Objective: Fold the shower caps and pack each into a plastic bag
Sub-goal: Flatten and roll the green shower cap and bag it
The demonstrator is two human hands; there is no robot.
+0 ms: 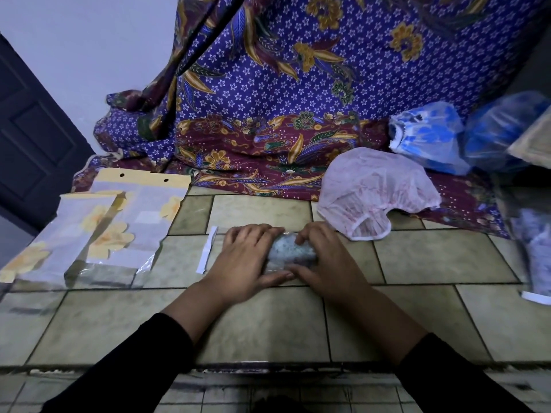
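A folded pale shower cap inside a clear plastic bag lies on the tiled floor in the middle. My left hand presses on the bag's left side, and my right hand holds its right side, fingers curled over the top. A white peel-off strip lies just left of my left hand. An unfolded pink shower cap rests on the floor to the upper right. Two blue shower caps sit behind it on the cloth.
A stack of clear bags with yellow flower cards lies at the left. Purple batik cloth hangs behind. More plastic-wrapped items sit at the right edge. A dark door is at far left.
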